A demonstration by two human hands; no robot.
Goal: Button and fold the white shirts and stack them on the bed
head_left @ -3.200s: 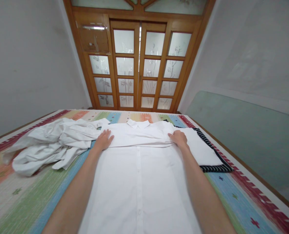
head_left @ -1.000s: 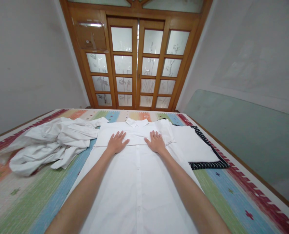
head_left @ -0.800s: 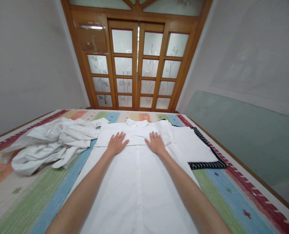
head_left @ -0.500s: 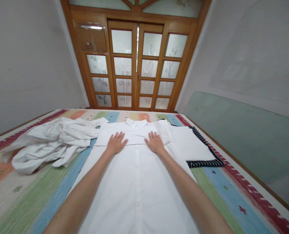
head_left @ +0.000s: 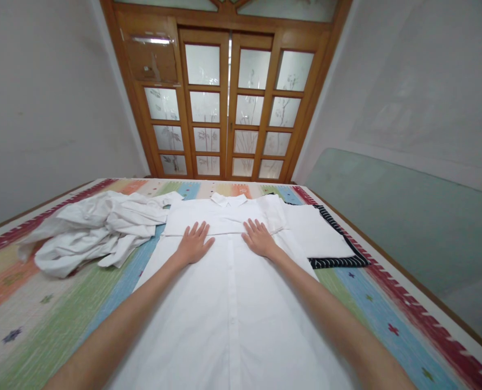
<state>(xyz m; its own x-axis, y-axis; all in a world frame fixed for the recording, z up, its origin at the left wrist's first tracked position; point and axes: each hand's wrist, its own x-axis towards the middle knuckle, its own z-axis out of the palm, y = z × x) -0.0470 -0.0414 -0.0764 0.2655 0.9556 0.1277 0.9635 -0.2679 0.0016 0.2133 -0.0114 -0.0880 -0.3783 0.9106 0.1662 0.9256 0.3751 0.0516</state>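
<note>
A white button-up shirt (head_left: 208, 314) lies spread before me, collar pointing away and button placket running down its middle. Its sleeves are folded across the upper part, just below the collar. My left hand (head_left: 195, 244) rests flat on the shirt at the left end of that fold line, fingers spread. On the other side of the placket, my right hand (head_left: 260, 238) presses flat with its fingers apart, partly over the folded sleeve. Neither hand grips the cloth. The shirt's lower end runs out of view between my forearms.
A crumpled heap of white cloth (head_left: 103, 227) lies to the left. Right of the shirt is a flat white piece (head_left: 316, 233) over a black-and-white striped cloth (head_left: 338, 262). Everything lies on a colourful striped cover (head_left: 30, 314). A pale green panel (head_left: 403, 216) stands along the right side.
Both hands have slid slightly toward me over the shirt, staying flat with fingers spread. The camera view has shifted a little.
</note>
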